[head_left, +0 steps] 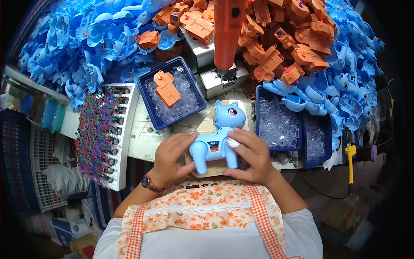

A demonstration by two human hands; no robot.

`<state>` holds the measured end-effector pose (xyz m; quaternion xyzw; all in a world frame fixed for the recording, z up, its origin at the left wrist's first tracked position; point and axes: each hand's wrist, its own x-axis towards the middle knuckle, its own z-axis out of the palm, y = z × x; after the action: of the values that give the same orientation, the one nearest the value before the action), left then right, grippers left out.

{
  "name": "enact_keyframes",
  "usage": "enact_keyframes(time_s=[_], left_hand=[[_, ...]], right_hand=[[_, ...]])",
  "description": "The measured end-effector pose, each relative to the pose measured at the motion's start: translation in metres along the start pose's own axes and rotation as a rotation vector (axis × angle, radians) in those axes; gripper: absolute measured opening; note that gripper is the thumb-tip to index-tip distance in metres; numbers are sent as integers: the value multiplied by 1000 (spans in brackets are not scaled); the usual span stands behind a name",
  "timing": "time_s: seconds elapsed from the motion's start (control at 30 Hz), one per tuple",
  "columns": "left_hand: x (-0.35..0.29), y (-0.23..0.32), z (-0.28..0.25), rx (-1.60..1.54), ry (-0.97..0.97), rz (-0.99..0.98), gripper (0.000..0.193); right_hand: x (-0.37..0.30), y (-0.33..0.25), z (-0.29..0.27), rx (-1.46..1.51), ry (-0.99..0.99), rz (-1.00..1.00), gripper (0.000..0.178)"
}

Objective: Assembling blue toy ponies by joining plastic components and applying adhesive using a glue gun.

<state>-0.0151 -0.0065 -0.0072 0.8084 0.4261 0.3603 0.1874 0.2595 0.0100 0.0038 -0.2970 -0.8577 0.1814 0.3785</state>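
A light-blue plastic toy pony [230, 142] lies on its side on a pale block [206, 125] in front of me, its head away from me and its legs toward me. A rectangular opening in its flank shows something dark and orange inside. My left hand [174, 153] grips the rump end, fingers on top and thumb near the hind leg. My right hand [254, 155] grips the chest end, with its thumb by the front leg. A white wrap covers one right fingertip. Above the pony hangs an orange electric screwdriver [227, 34], its tip near a metal box [222, 82].
Blue bins [195, 113] of clear plastic parts flank the pony, one with an orange casing [167, 88] on top. A white tray [125, 151] of wired parts stands left. Blue shells [99, 39] and orange gearbox casings [312, 41] are heaped behind. A yellow tool [350, 157] hangs right.
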Motion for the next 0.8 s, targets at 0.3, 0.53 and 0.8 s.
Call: enact_keyframes(time_s=[0.3, 0.53, 0.8], left_hand=[[2, 0, 0, -3, 2, -20, 61], [6, 5, -10, -13, -76, -26, 60], [89, 26, -10, 91, -145, -11, 42]], right_hand=[[1, -4, 9, -40, 51, 39, 60], [-6, -7, 10, -73, 98, 46, 55], [-3, -14, 1, -124, 70, 49, 52]])
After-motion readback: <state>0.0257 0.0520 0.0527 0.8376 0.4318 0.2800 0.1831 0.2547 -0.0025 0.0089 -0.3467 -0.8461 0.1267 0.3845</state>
